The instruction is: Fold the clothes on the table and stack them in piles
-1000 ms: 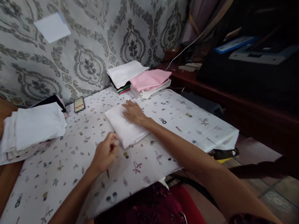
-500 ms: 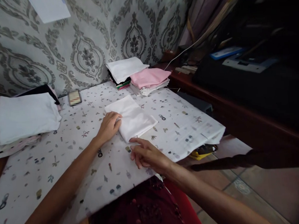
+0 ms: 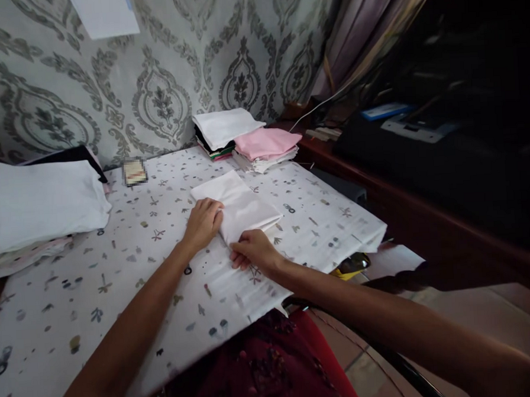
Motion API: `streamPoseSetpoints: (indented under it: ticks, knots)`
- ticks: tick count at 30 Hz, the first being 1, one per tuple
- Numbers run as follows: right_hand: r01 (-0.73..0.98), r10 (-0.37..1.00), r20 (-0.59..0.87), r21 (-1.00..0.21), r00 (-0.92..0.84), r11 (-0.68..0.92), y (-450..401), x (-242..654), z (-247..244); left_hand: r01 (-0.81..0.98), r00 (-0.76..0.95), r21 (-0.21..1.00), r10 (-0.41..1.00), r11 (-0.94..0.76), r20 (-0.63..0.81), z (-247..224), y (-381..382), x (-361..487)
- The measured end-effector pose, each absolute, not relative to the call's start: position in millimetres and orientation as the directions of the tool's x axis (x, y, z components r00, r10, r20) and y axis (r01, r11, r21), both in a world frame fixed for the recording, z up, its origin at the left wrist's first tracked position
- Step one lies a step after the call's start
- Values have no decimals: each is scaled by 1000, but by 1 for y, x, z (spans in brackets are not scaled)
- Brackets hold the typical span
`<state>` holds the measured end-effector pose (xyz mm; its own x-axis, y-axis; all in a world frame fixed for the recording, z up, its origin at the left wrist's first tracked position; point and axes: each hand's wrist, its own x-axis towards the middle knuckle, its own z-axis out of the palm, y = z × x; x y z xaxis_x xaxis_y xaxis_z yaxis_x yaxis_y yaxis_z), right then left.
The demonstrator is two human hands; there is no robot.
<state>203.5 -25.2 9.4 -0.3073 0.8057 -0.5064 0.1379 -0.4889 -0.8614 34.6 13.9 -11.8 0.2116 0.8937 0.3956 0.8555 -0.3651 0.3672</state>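
Note:
A folded white cloth (image 3: 245,202) lies at an angle on the table, its layers showing along the right edge. My left hand (image 3: 204,222) is at the cloth's left edge, fingers curled together over the fabric and thumb beside them. At the near corner my right hand (image 3: 255,249) is closed, with thumb and index finger pinching the cloth. The remaining fingers of the right hand are tucked underneath, partly hidden.
A patterned white cover (image 3: 163,298) spreads over the table. White fabric (image 3: 47,201) is piled at the left. Behind the cloth sit a white folded piece (image 3: 228,127) and a pink folded piece (image 3: 268,142) on stacks. A small pale square item (image 3: 134,171) stands near the wall.
My right hand has moved up to the cloth's near corner, and its pointing index finger has closed into a pinch there. My left hand keeps its place on the left edge.

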Motion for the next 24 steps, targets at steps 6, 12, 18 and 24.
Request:
streamPoseSetpoints:
  ticks: [6,12,18,24]
  knots:
    - [166,816,-501,-865,-288,-473,-34,213,17,863,231,340,890,-374,395,-13,14,34]
    - [273,710,-528,-849,-466,-452,-42,235,16,794,210,464,893,-393,397,-13,12,29]
    - [380,807,-163,-921,-567,81,0,255,40,265,-362,963,922,-37,135,1,-3,41]
    - [542,632,140,-398,-762,741,119,212,52,-473,-291,862,891,184,-350,12,-44,79]
